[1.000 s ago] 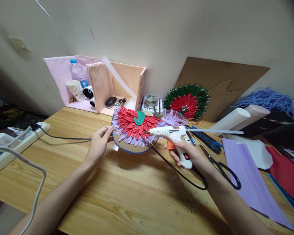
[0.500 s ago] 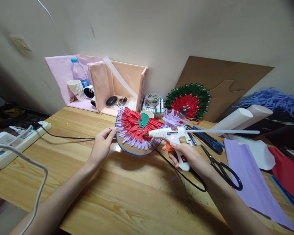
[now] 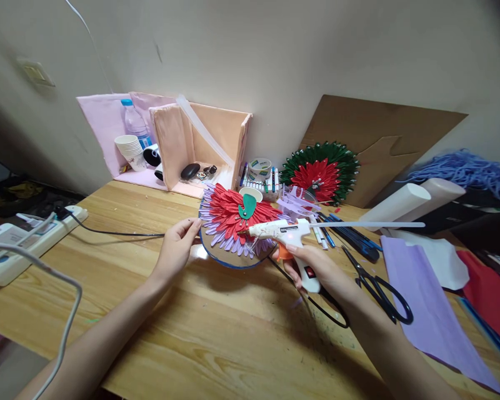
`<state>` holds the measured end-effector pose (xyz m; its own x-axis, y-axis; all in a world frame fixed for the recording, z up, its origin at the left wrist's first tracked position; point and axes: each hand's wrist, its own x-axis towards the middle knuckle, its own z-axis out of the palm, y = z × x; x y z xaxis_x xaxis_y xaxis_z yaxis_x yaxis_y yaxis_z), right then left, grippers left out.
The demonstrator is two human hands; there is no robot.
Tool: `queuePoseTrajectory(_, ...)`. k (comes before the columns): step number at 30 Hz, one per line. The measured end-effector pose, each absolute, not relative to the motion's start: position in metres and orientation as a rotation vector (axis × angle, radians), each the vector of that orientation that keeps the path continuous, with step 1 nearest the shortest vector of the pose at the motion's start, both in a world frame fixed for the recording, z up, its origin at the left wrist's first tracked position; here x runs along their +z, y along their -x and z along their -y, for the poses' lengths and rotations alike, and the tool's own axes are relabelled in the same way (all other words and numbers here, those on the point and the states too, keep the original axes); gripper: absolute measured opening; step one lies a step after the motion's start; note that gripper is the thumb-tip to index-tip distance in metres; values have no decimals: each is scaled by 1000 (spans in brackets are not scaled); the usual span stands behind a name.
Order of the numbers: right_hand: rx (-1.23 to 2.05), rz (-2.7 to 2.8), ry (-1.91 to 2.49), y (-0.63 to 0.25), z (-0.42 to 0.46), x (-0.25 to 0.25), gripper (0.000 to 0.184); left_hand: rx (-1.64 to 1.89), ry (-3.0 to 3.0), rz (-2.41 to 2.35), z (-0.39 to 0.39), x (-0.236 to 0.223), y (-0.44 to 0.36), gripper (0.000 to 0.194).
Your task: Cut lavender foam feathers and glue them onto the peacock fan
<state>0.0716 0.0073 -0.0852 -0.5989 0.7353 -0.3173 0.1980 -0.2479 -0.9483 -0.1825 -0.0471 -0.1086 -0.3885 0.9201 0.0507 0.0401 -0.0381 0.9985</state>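
Presently, your left hand is pinched on the left edge of the round cardboard disc, which sits in front of you, tilted, its shadow falling on the bench. The disc carries red petals over lilac petals, with a green piece near the centre. Your right hand is wrapped around the handle of the white glue gun; its nozzle points left, over the lower red petals. Whether the nozzle touches them, you cannot be told from this view. A glue stick projects from the gun's rear. To the right of your right hand lie black scissors, beside a purple sheet. Behind, a red and green flower leans near a brown cardboard sheet.
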Motion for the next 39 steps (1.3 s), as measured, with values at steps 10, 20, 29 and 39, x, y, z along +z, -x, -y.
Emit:
queuePoseTrajectory(10, 1925, 1614, 1122, -71, -5, -86, 41, 1544, -1020, -1497, 47, -108, 183, 32)
queuePoseTrajectory(20, 1936, 1667, 1122, -66, -3, -86, 51, 1496, -1042, -1494, 47, -108, 178, 31)
queuePoseTrajectory(29, 1942, 1662, 1083, -63, -3, -87, 47, 1491, -1045, -1466, 48, -108, 177, 28)
queuePoseTrajectory(39, 1951, 1648, 1065, -64, -6, -89, 42, 1492, -1029, -1467, 46, -110, 178, 29)
